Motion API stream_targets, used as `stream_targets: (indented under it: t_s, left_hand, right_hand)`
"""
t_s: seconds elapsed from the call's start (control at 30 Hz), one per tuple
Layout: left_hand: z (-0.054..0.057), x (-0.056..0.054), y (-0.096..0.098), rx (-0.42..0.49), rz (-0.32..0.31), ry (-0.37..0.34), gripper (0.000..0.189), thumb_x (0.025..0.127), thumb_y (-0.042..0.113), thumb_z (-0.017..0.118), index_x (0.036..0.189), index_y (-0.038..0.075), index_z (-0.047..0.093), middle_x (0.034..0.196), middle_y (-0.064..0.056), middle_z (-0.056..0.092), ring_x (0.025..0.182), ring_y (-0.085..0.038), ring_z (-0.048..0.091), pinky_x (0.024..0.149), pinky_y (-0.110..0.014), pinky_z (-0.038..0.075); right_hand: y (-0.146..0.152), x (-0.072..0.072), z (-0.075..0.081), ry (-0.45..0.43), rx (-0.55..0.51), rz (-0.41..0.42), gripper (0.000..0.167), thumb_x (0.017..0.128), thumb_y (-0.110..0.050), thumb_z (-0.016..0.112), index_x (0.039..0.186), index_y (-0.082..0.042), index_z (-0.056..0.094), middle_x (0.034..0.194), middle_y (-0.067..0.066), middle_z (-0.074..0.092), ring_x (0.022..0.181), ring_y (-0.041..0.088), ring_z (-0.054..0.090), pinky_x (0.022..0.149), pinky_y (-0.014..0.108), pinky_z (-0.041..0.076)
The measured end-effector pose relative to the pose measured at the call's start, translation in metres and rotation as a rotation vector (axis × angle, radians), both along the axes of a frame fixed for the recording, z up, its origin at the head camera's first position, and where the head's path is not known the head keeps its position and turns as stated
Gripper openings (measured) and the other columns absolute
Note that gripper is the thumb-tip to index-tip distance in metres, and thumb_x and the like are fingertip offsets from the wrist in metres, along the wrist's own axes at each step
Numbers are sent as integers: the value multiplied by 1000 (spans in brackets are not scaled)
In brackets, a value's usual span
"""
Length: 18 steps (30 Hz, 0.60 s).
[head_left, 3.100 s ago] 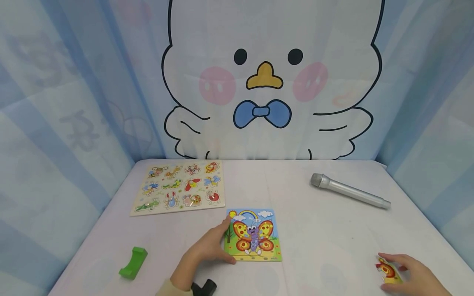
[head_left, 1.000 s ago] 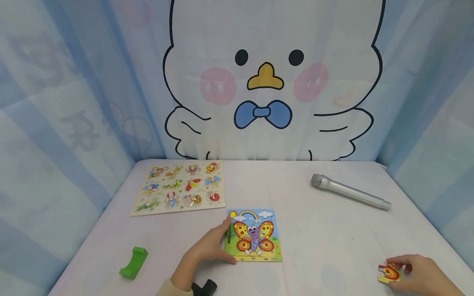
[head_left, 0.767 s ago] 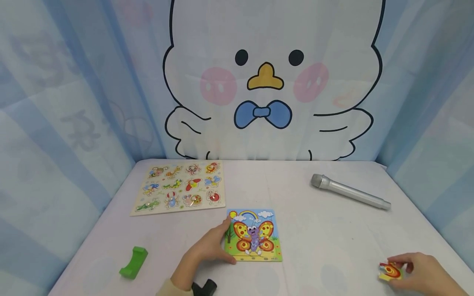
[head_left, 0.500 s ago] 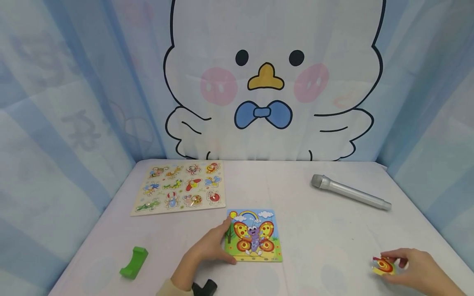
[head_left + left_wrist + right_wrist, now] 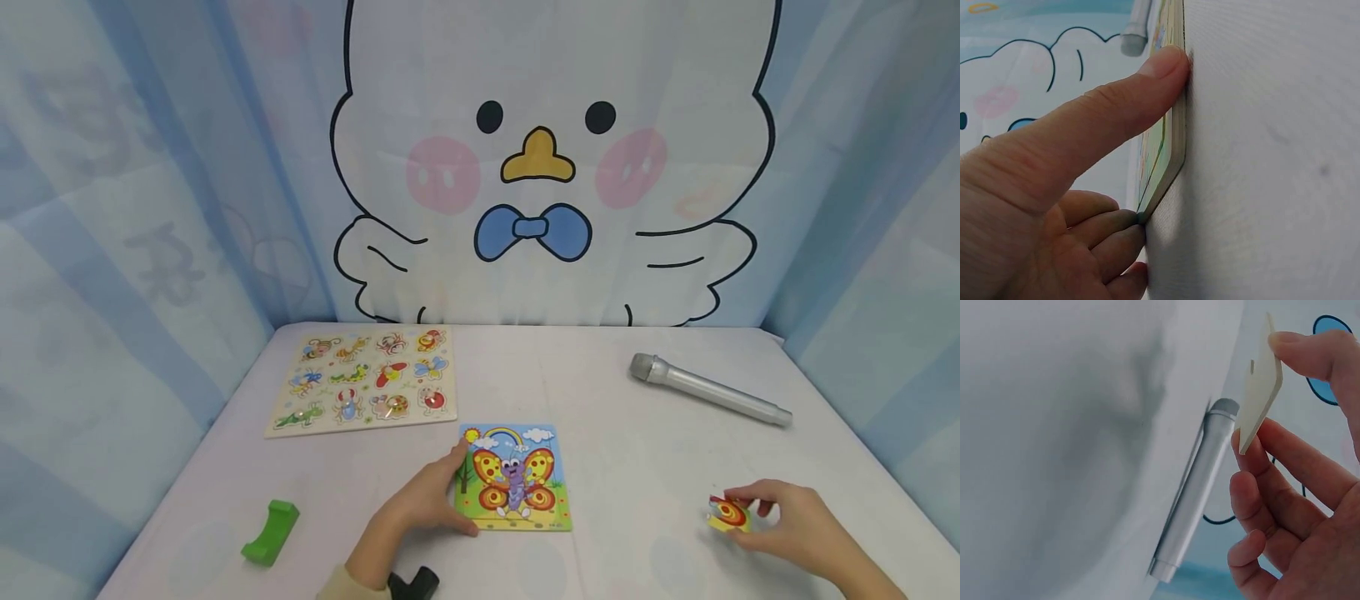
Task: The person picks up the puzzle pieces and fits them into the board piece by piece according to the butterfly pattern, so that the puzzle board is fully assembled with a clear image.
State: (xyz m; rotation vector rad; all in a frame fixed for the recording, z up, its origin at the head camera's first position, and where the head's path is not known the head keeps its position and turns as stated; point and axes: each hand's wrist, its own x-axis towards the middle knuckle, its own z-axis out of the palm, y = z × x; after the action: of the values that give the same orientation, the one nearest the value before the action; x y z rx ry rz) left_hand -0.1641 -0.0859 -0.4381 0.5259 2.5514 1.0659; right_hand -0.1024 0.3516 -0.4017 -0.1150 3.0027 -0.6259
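Note:
Near the middle of the table lies a square butterfly puzzle board (image 5: 517, 479). My left hand (image 5: 427, 497) grips its left side, the thumb on the near edge and the fingers on the left edge; the left wrist view shows the thumb (image 5: 1163, 65) against the board's rim (image 5: 1175, 134). Over the table on the right, my right hand (image 5: 791, 525) pinches a small puzzle piece (image 5: 727, 513) with a red and orange swirl on yellow. In the right wrist view the plain pale back of the piece (image 5: 1261, 394) shows between thumb and fingers, apart from the tabletop.
A board of insect pictures (image 5: 367, 382) lies at the back left. A grey toy microphone (image 5: 708, 389) is at the back right. To the left sits a green arched block (image 5: 272, 533). By the left wrist, a black object (image 5: 416, 583) is partly cut off.
My right hand has carried the puzzle piece leftward and farther up the table, closer to the puzzle board; earlier it also turned the piece. The left hand and the board have stayed put.

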Motion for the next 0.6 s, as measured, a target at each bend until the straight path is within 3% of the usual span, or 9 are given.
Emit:
stream_targets:
  t_s: [0.6]
  left_hand:
    - [-3,-2,-1,1,3,-3,114,54,26,88,142,-5,22,145,-22,26,134,-34,24,109,-47,22]
  right_hand:
    - [-52,-20,0,23,-149,145,38,63,-28,82,96,-13,70,89,-6,63,73,11,48,54,20,39]
